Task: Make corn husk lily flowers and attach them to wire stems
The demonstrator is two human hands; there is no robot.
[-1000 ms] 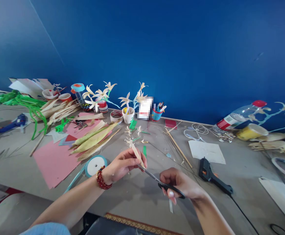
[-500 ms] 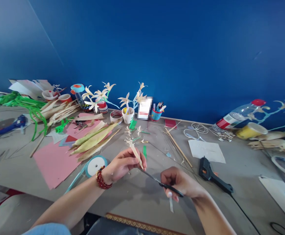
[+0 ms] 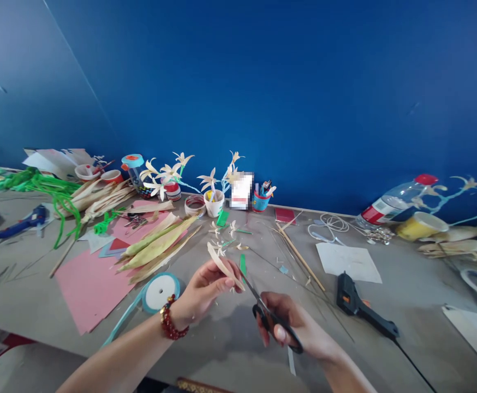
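Between the thumb and fingers of my left hand (image 3: pixel 214 286) is a narrow cream strip of corn husk (image 3: pixel 224 266), pointing up and to the left. My right hand (image 3: pixel 287 322) grips black-handled scissors (image 3: pixel 258 299) by their loops. Their blades reach up-left to the husk strip near my left fingertips; whether they touch it I cannot tell. Small cream husk flowers (image 3: pixel 218 246) lie on the table just beyond my left hand. A spool of light blue ribbon (image 3: pixel 161 292) lies beside my left wrist.
Corn husks (image 3: pixel 156 244) lie on pink paper (image 3: pixel 85 289) at the left. A black glue gun (image 3: pixel 363 308) with its cord is at the right, near white paper (image 3: pixel 348 262). Cups, husk flowers (image 3: pixel 168 172) and a plastic bottle (image 3: pixel 394 202) line the blue wall.
The scissors have turned so their blades point more steeply upward, and their handle loops now show apart. The husk strip tilts further left. The whole view has shifted slightly.
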